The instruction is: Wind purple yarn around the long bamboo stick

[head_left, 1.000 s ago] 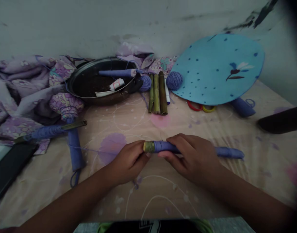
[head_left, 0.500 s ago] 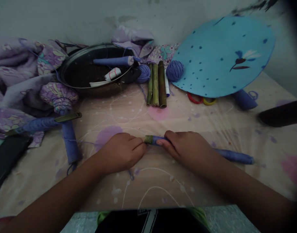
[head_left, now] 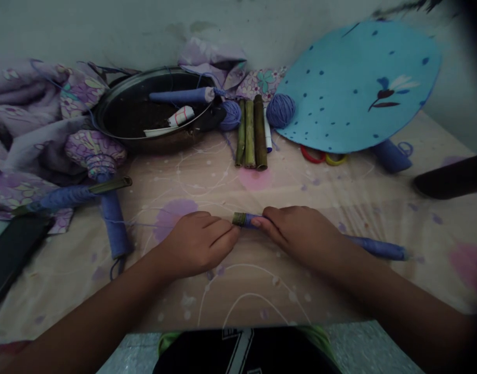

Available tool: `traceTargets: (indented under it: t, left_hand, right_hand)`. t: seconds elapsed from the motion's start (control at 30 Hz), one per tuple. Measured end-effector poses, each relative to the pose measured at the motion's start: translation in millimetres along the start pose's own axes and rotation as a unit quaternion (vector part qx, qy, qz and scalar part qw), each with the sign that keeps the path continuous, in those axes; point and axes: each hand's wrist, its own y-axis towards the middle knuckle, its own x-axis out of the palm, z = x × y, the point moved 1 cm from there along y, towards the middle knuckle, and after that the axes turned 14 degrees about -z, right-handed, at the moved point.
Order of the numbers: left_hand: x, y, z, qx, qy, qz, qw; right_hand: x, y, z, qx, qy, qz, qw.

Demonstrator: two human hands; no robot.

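Note:
My right hand (head_left: 301,226) is closed around a yarn-wrapped stick (head_left: 374,248), its thumb lying along the top. The stick lies sideways, and its bare greenish end (head_left: 239,218) sticks out to the left with purple-blue yarn wound beside it. My left hand (head_left: 201,241) is closed in a pinch right by that bare end, fingertips mostly hidden. A thin strand of yarn (head_left: 143,224) runs from the left across the table into my left hand. The stick's other end emerges beyond my right wrist.
Behind lie a dark pan (head_left: 121,132) holding a wrapped stick, bamboo pieces (head_left: 249,135), a yarn ball (head_left: 281,110) and a blue oval sheet (head_left: 340,88). At left are wrapped handles (head_left: 116,223), flowered cloth (head_left: 22,140) and a dark flat object (head_left: 16,254). A dark cylinder (head_left: 452,176) stands out at right.
My left hand has shifted slightly to the right and up along the stick's bare end. The right hand keeps its hold, and the view has tilted a little.

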Motion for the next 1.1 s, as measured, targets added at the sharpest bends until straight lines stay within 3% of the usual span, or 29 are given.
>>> traceTargets:
  t: [0.23, 0.4, 0.57, 0.77, 0.93, 1.1]
  left_hand:
    - [-1.6, 2, 1, 0.024, 0.036, 0.009, 0.999]
    - [2.7, 5, 1, -0.010, 0.006, 0.012, 1.000]
    - [8.5, 7, -1, -0.038, -0.037, -0.042, 0.998]
    - [3.1, 9, -6, -0.095, -0.140, -0.102, 0.980]
    - [-1.4, 6, -12, -0.138, -0.306, -0.137, 0.932]
    - [0.7, 4, -21, -0.191, -0.524, -0.136, 0.819]
  right_hand:
    - [0, -4, -5, 0.005, -0.033, -0.005, 0.999]
    - [-4, -6, -11, -0.021, -0.078, -0.015, 0.997]
    - [-3, -6, -12, -0.050, -0.107, 0.016, 0.993]
    - [4, -5, -11, -0.101, -0.135, 0.101, 0.980]
    - [5, -6, -10, -0.158, -0.143, 0.180, 0.960]
    - [4, -7, -11, -0.202, -0.138, 0.222, 0.944]
